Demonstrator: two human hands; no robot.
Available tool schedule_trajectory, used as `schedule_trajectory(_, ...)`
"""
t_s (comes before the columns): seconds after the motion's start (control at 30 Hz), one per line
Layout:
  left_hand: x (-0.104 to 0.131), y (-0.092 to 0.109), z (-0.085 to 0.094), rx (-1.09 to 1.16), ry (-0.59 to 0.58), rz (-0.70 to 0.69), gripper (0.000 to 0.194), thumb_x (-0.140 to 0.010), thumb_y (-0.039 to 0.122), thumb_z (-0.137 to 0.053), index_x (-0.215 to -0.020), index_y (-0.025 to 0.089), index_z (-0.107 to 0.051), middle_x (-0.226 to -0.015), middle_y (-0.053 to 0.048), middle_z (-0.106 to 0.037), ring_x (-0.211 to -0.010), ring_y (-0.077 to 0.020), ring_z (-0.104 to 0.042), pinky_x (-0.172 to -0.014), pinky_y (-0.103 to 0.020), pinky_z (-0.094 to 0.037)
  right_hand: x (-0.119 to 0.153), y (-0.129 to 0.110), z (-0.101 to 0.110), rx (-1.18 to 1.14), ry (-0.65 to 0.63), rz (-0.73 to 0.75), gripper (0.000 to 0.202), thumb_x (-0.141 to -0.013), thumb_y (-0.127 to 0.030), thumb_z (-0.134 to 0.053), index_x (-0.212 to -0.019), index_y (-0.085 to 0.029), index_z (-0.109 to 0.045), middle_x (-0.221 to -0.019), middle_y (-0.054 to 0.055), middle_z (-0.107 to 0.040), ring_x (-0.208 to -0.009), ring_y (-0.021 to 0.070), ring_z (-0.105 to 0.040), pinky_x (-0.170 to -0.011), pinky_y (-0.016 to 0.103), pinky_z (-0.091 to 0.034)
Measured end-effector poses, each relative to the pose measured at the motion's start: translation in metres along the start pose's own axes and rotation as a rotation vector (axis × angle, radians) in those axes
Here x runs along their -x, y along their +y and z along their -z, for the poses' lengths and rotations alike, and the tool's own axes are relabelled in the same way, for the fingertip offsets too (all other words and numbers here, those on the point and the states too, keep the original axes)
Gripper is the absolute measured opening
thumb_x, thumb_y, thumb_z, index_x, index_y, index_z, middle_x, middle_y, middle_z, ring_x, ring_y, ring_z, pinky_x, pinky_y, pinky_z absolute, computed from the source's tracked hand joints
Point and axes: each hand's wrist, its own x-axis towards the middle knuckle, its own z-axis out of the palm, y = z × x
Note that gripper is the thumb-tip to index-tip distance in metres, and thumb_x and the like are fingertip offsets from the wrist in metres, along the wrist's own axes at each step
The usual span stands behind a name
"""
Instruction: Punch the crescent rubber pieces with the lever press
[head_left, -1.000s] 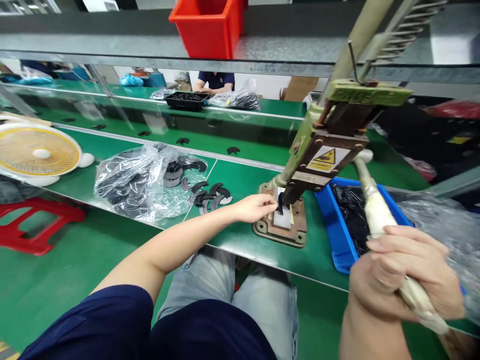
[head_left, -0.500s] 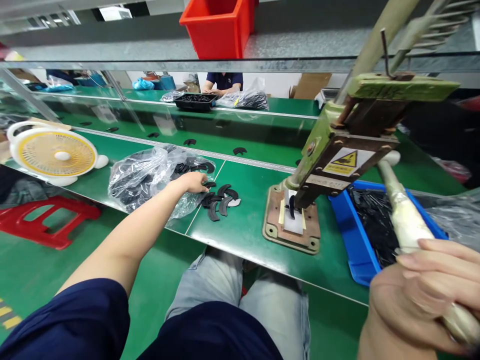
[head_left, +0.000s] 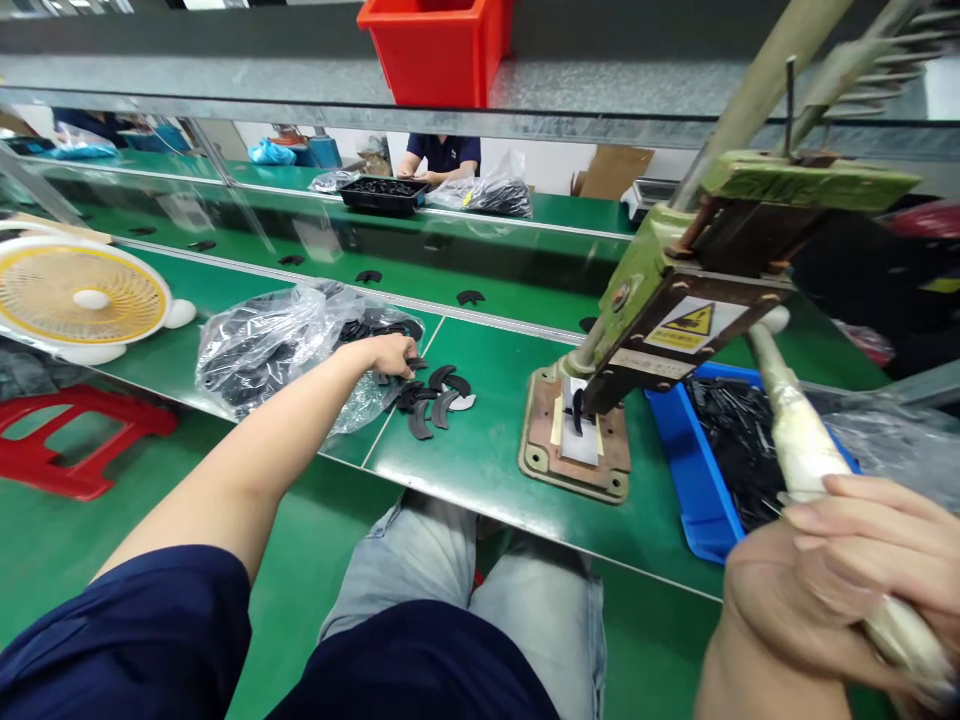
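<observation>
My left hand [head_left: 393,355] reaches to the mouth of a clear plastic bag [head_left: 262,340] of black parts, its fingers pinched on a black curved piece [head_left: 415,365]. Just right of it lies a loose pile of black crescent-shaped pieces [head_left: 442,408], one showing a pale grey face. My right hand [head_left: 847,580] is wrapped round the taped lever handle [head_left: 806,440] of a green hand press [head_left: 652,310]. On the press base [head_left: 536,455], under the ram, a black curved piece [head_left: 577,412] stands on a light plate.
A blue bin [head_left: 697,500] of black parts stands right of the press. A white-and-yellow fan [head_left: 82,295] is at the left. Behind runs a green belt [head_left: 420,285] with spaced black pieces. Overhead, a shelf holds a red bin [head_left: 439,50]. A co-worker [head_left: 446,155] sits opposite.
The view has turned slightly, so the bench things sit a little further left. My left hand stays at the pile beside the bag; my right hand keeps hold of the lever.
</observation>
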Motion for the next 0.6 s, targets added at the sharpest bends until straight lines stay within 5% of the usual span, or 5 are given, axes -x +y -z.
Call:
schedule_trajectory(0.13, 0.008, 0.021, 0.009, 0.162, 0.064, -0.055, 0.029, -0.080, 0.043, -0.081, -0.085, 0.023, -0.062, -0.069, 0.001, -0.067, -0.065, -0.0173, -0.064, -0.061, -0.026, -0.045, 0.001, 0.005, -0.004, -0.358, 0.007, 0.222, 0.066, -0.073, -0.056, -0.078, -0.044, -0.022, -0.029, -0.035, -0.004, -0.031, -0.032, 0.0126, -0.039, -0.051, 0.040, -0.047)
schedule_trajectory(0.23, 0.022, 0.059, 0.002, 0.402, 0.064, -0.116, 0.035, -0.091, 0.052, -0.073, -0.085, 0.023, -0.054, -0.060, 0.003, -0.061, -0.055, -0.0147, -0.058, -0.053, -0.025, -0.038, 0.003, -0.001, -0.002, -0.328, -0.017, 0.192, 0.062, -0.076, -0.052, -0.077, -0.046, -0.021, -0.032, -0.039, -0.003, -0.038, -0.037, 0.0119, -0.043, -0.057, 0.039, -0.049)
schedule_trajectory(0.37, 0.042, 0.137, -0.034, 0.791, -0.069, -0.148, 0.042, -0.099, 0.062, -0.062, -0.090, 0.023, -0.052, -0.057, 0.003, -0.062, -0.044, -0.0113, -0.054, -0.046, -0.022, -0.037, 0.004, -0.012, 0.001, -0.278, -0.064, 0.151, 0.059, -0.079, -0.049, -0.076, -0.050, -0.019, -0.034, -0.044, -0.004, -0.045, -0.043, 0.0107, -0.046, -0.064, 0.038, -0.051)
schedule_trajectory(0.5, 0.050, 0.211, -0.070, 1.002, -0.128, -0.172, 0.035, -0.103, 0.052, -0.064, -0.091, 0.021, -0.052, -0.059, 0.001, -0.066, -0.044, -0.0111, -0.059, -0.045, -0.020, -0.042, 0.002, -0.018, 0.005, -0.243, -0.124, 0.134, 0.056, -0.081, -0.048, -0.075, -0.052, -0.019, -0.037, -0.048, -0.003, -0.049, -0.048, 0.0121, -0.051, -0.068, 0.039, -0.052)
schedule_trajectory(0.6, 0.051, 0.246, -0.079, 1.107, -0.200, -0.188, 0.031, -0.104, 0.045, -0.065, -0.093, 0.020, -0.053, -0.059, 0.001, -0.067, -0.047, -0.0125, -0.064, -0.049, -0.021, -0.048, 0.001, -0.021, 0.007, -0.229, -0.160, 0.116, 0.053, -0.082, -0.047, -0.075, -0.053, -0.020, -0.040, -0.048, -0.003, -0.047, -0.049, 0.0128, -0.052, -0.071, 0.041, -0.053)
